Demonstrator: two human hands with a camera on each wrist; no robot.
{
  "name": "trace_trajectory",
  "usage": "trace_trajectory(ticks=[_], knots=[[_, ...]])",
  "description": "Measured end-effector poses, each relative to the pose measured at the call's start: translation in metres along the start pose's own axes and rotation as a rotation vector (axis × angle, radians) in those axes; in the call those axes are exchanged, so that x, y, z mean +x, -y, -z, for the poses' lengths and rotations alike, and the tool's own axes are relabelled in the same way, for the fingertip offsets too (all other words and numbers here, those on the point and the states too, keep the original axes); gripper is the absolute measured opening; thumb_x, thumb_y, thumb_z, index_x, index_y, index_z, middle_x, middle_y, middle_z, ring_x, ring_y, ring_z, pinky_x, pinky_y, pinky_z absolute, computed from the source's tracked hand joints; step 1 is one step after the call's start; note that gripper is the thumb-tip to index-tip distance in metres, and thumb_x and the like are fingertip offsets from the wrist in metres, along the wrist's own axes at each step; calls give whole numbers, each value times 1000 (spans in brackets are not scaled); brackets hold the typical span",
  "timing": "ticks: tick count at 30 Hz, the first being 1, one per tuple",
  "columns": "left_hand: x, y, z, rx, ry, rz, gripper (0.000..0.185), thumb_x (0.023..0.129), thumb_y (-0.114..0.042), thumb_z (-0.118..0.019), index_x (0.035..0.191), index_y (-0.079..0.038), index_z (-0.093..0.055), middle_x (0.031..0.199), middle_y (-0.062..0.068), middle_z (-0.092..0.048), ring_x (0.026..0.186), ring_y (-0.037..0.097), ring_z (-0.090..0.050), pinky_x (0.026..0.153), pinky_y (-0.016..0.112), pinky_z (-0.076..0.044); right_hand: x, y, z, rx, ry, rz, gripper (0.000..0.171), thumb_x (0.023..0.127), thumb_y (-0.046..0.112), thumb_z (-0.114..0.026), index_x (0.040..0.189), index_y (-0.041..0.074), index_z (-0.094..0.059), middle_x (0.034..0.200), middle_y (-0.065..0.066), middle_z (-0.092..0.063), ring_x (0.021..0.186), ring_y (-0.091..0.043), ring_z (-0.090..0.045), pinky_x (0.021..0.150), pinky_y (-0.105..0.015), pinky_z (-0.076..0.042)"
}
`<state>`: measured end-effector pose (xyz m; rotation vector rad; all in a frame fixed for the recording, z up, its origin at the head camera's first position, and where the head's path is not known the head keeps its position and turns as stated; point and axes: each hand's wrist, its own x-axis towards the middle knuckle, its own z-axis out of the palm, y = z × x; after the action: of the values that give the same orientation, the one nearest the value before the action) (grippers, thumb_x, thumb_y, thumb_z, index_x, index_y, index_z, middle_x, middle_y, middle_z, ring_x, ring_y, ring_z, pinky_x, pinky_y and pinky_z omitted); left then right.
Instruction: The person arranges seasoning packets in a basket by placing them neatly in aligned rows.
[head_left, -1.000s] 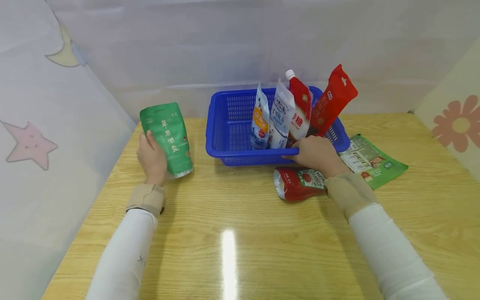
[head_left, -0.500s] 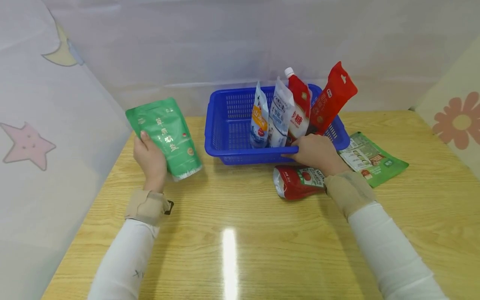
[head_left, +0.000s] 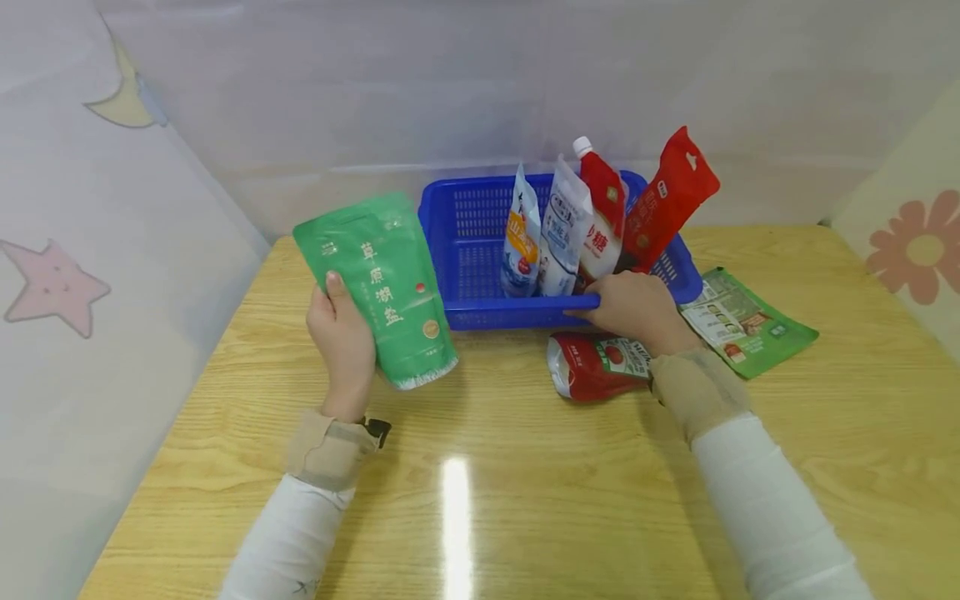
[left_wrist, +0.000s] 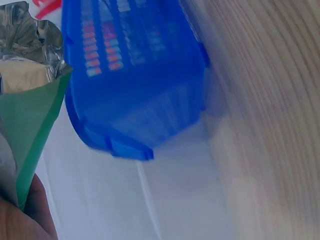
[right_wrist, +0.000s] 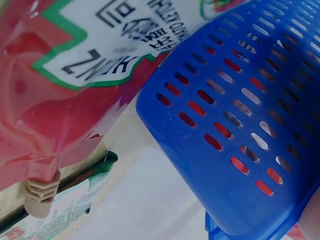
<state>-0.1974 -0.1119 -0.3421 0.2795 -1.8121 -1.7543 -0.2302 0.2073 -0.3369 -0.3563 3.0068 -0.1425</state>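
Observation:
In the head view my left hand (head_left: 345,337) grips a green pouch (head_left: 393,292) by its left edge, thumb across the front. The pouch is held above the table, tilted, just left of a blue plastic basket (head_left: 487,315). Its crinkled silvery end (left_wrist: 35,35) shows in the left wrist view. My right hand (head_left: 637,308) holds the basket's front rim near its right end. Inside the basket stand a light blue and orange pouch (head_left: 521,242), a white pouch (head_left: 562,233), a red and white spouted pouch (head_left: 602,212) and a red bag (head_left: 667,200).
A red ketchup pouch (head_left: 592,371) lies on the table (head_left: 570,500) in front of the basket, partly beneath my right wrist. To the basket's right lies a flat green packet (head_left: 757,329). A pale wall covering (head_left: 337,92) rises behind.
My left hand has raised the green pouch off the table and brought it right, closer to the basket and to me. The right hand stays on the basket rim.

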Motion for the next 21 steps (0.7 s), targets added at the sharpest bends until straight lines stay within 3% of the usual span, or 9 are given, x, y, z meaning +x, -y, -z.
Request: trace_trajectory(ticks=[8, 15, 21], knots=[[-31, -6, -26, -71, 155, -15, 37, 103, -29, -38, 98, -1, -61, 71, -5, -63, 58, 1, -62, 55, 20, -52, 1, -2, -4, -6, -33, 8, 40, 86, 50, -62, 77, 12, -71, 57, -2, -57, 57, -18, -53, 53, -29, -41], [-47, -6, -43, -73, 217, -2, 38, 103, -29, -39, 99, 1, -61, 77, 11, -66, 58, 1, -61, 54, 21, -51, 3, -2, -4, -7, -33, 11, 39, 86, 49, -63, 84, 11, -73, 62, -3, -62, 59, -19, -55, 55, -32, -45], [-60, -6, -52, -48, 310, 7, 37, 104, -29, -38, 90, -1, -57, 64, 3, -57, 50, 4, -55, 47, 22, -46, 1, -3, -5, 5, -61, 5, 35, 85, 44, -65, 86, 10, -73, 64, -4, -65, 60, -20, -57, 55, -34, -47]])
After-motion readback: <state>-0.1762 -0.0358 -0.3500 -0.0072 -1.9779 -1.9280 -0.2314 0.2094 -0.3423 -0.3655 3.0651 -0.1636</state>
